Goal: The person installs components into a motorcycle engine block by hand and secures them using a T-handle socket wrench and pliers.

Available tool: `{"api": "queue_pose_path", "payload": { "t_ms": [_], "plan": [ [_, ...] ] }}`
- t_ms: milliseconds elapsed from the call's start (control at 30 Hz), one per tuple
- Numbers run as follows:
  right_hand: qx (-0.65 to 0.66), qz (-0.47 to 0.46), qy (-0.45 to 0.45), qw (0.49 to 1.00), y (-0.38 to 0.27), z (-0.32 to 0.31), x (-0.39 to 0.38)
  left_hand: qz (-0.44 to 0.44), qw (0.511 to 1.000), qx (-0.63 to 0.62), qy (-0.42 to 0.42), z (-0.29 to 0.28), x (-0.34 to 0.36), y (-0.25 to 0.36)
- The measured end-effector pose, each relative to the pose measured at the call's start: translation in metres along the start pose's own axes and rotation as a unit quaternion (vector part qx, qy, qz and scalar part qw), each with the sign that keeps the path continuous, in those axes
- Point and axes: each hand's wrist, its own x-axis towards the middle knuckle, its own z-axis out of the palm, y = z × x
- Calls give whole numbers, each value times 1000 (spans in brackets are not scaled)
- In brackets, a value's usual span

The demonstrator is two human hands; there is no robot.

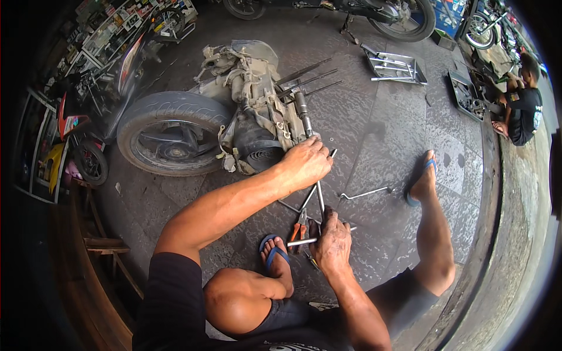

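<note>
My right hand [332,240] is closed around the crossbar of a metal T-handle wrench [320,198], the bar's ends sticking out on both sides of the fist. The shaft runs away from me to my left hand [307,162], whose fingers are curled around its far end. That hand is against the near right side of a dirty scooter engine [250,88] lying on the floor; the wrench's tip there is hidden by my fingers. Attached at the engine's left is a wheel with a black tyre [167,107].
Pliers with orange handles [294,232] and a bent metal rod [369,192] lie on the floor by my hands. Farther off are a metal tray of tools [417,78] and a second tray [466,96]. A person [523,111] crouches at right. A red-black motorcycle [70,123] stands left.
</note>
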Motion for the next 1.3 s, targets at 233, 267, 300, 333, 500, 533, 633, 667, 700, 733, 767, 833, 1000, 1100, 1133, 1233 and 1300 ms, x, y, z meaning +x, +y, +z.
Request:
{"api": "queue_pose_path", "payload": {
  "t_ms": [233, 267, 300, 333, 500, 533, 633, 667, 700, 733, 767, 833, 1000, 1100, 1133, 1233, 1300],
  "plan": [
    [783, 404, 51, 470, -3, 8, 7, 0, 1000, -10, -14, 7, 3, 2],
    [777, 491, 67, 389, -15, -1, 17, -2, 1000, -7, -20, 9, 3, 2],
    [795, 473, 53, 376, -17, 3, 14, -3, 1000, -4, -26, 10, 2, 2],
    [813, 453, 39, 364, -16, 7, 10, -3, 1000, -4, -26, 11, 2, 1],
    [710, 416, 102, 559, -19, 2, -4, -4, 999, -32, -26, 12, 1, -2],
    [481, 345, 207, 779, 24, 30, -32, 3, 999, -31, -23, 8, 4, -3],
    [84, 149, 242, 955, 38, -1, -61, 11, 999, -34, -26, 10, 6, -3],
    [5, 88, 188, 978, 26, -11, -53, 14, 999, -35, -29, 11, 5, -3],
    [-72, 25, 130, 989, 13, -24, -41, 16, 999, -35, -33, 11, 3, -4],
    [-147, -37, 73, 986, 0, -30, -28, 16, 999, -41, -32, 13, -1, -4],
    [-173, -43, 7, 984, -2, -28, -17, 17, 998, -46, -27, 14, -1, -6],
    [-104, -64, 19, 992, 2, -16, 3, 15, 997, -67, -20, 18, 0, -8],
    [697, 338, 74, 628, 2, 12, -4, 22, 992, -123, -23, 22, 11, -12],
    [790, 399, 70, 459, -15, 11, -3, 38, 987, -154, -37, 16, 5, -19],
    [786, 388, 46, 480, -18, 5, -2, 49, 988, -145, -11, 16, 4, -22],
    [591, 389, 106, 699, -22, -18, -4, 46, 986, -153, -36, 21, 4, -21],
    [173, 174, 203, 948, 7, -37, -28, 59, 989, -133, -32, 16, 10, -23]
  ]
}}
